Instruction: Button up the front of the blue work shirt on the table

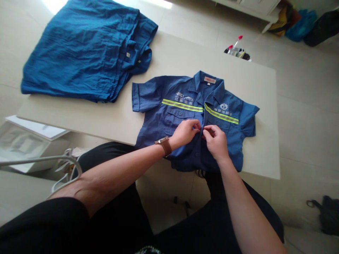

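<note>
A blue short-sleeved work shirt (169, 106) with yellow reflective stripes lies front up on a white table (254, 84), collar away from me. My left hand (185, 133), with a brown watch on its wrist, pinches the left edge of the shirt's front opening at mid-chest. My right hand (216, 140) pinches the opposite edge right beside it. Both sets of fingers are closed on the fabric at a button. The shirt's hem hangs over the table's near edge.
A pile of blue garments (82, 49) lies at the table's far left. White hangers (65, 165) and a white box (23, 144) sit at the left beside my knee. Bottles (236, 50) stand on the floor beyond the table, and a dark bag (328, 213) lies lower right.
</note>
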Demonstrator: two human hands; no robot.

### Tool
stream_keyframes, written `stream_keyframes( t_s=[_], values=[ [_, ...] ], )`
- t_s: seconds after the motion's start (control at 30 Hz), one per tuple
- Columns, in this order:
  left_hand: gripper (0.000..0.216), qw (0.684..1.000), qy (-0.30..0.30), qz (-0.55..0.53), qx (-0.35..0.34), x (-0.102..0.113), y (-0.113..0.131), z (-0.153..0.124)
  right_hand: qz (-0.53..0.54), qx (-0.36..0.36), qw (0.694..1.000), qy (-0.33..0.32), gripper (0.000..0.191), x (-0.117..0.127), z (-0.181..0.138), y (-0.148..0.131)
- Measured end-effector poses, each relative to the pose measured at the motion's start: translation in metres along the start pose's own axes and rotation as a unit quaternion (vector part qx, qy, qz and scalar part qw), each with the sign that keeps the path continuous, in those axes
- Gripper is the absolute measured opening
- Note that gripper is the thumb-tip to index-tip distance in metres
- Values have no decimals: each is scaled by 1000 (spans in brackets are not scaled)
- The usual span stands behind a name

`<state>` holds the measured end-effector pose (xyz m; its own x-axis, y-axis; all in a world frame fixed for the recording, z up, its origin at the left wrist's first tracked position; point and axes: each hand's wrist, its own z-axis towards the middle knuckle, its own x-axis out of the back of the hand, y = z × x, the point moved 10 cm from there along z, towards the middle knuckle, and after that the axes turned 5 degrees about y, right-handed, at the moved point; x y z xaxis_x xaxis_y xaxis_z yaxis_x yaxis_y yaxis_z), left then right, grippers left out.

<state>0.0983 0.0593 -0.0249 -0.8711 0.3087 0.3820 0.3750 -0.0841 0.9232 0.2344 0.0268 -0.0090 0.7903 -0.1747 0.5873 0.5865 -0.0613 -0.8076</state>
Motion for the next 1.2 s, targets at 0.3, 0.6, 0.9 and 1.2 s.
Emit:
stream_keyframes(
  t_s=[0.3,0.6,0.9,1.2],
  values=[
    [4,970,-15,-199,143,-16,-28,1,-34,56,998,8,8,3,0,-15],
    [13,914,34,-326,238,-16,-33,-9,-59,80,995,33,16,7,-2,-30],
    [18,980,18,-160,120,-3,-19,4,76,-79,993,48,22,-1,0,17],
    [22,995,-68,26,64,-9,-10,-4,-37,-58,998,-6,23,-8,4,25]
  ],
)
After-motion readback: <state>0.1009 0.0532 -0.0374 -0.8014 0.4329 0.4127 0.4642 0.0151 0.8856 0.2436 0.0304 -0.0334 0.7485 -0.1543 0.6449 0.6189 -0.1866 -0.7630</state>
